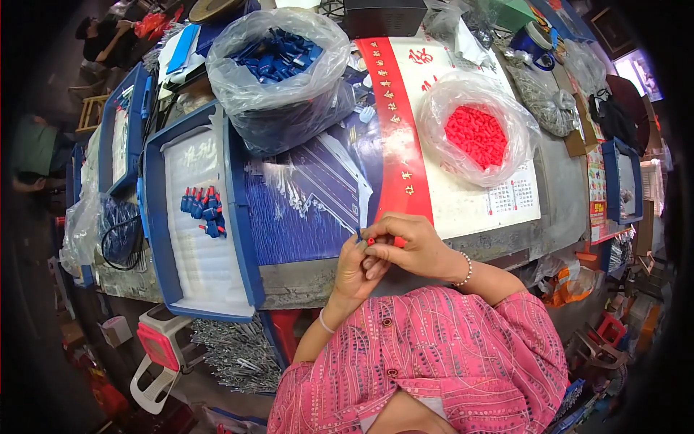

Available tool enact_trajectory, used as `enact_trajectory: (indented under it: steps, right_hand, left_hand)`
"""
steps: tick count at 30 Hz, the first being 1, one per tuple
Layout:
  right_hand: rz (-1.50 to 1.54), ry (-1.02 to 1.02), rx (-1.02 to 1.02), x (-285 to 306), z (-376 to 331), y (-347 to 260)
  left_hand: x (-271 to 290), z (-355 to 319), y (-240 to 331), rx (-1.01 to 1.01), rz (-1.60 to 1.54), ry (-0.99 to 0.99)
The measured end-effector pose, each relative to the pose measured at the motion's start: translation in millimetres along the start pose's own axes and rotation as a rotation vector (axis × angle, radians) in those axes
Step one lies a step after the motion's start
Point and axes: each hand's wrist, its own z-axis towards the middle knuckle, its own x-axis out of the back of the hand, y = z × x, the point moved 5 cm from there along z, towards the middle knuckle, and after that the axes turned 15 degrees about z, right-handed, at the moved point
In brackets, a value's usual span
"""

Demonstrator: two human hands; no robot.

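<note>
My two hands meet over the table's near edge. My left hand [350, 273] is closed on a small dark blue plastic part [359, 234], mostly hidden by the fingers. My right hand [416, 249] pinches a little red plastic cap [371, 241] against it, and more red shows inside its curled fingers. Ahead on the right, a clear bag [520, 137] is full of matching red caps [476, 136]. A larger clear bag [289, 119] at the upper middle holds blue plastic parts [278, 58]. Several blue parts with red tips [206, 206] lie in the blue tray [249, 239] to the left.
Under the work lie a blue printed sheet [303, 231] and a red-and-white calendar sheet [463, 210]. A black box [383, 16] stands at the back. Below the tray are a heap of metal rods [235, 354] and a plastic stool [155, 354]. People are at far left.
</note>
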Motion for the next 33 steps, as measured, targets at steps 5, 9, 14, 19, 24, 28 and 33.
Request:
enact_trajectory:
  steps: [5,9,14,19,24,28,33]
  right_hand:
    - [-0.055,-0.014,0.023,-1,2,-4]
    - [-0.073,-0.014,0.068,-2,3,-6]
    - [-0.004,-0.042,0.007,0,2,2]
    - [0.803,0.044,-0.411,-4,-6,28]
    - [1.025,0.059,-0.449,-9,-6,27]
    - [1.059,0.06,-0.447,-11,-7,29]
    - [1.083,0.079,-0.469,-12,-8,35]
  left_hand:
    - [6,1,2,-0.032,0.083,0.03]
    - [6,-1,7,-0.061,0.137,0.067]
    - [-3,-3,15,-0.093,0.227,0.156]
    - [-8,-12,25,-0.192,0.424,0.297]
    - [-12,-17,32,-0.274,0.634,0.336]
    - [-13,-19,35,-0.289,0.702,0.376]
    - [-15,-21,38,-0.286,0.798,0.407]
